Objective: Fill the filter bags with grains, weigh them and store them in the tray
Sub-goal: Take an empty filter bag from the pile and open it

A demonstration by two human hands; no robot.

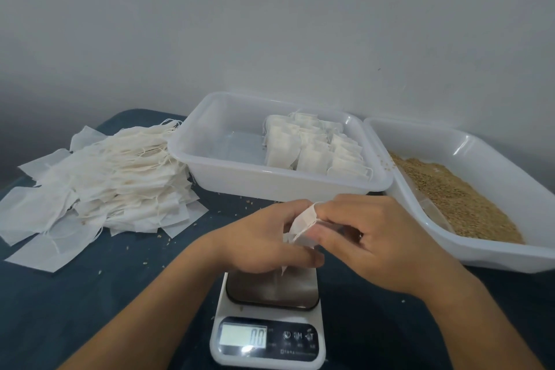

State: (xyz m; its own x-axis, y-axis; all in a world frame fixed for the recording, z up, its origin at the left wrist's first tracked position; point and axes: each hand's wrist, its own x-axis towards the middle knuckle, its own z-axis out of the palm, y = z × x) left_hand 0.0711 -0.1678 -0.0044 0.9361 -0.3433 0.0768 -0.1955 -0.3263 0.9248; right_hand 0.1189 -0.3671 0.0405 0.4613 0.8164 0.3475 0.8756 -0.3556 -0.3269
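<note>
Both hands (264,234) (369,237) pinch filter bag (303,221) between them, above scale (270,309).

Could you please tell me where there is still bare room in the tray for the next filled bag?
The tray's left half is bare, between its left wall and the filled bags. Its right half is crowded with bags up to the rim. Both hands hold an empty bag over the scale.

Dark blue tablecloth (90,303) — white wall (270,24)
</note>
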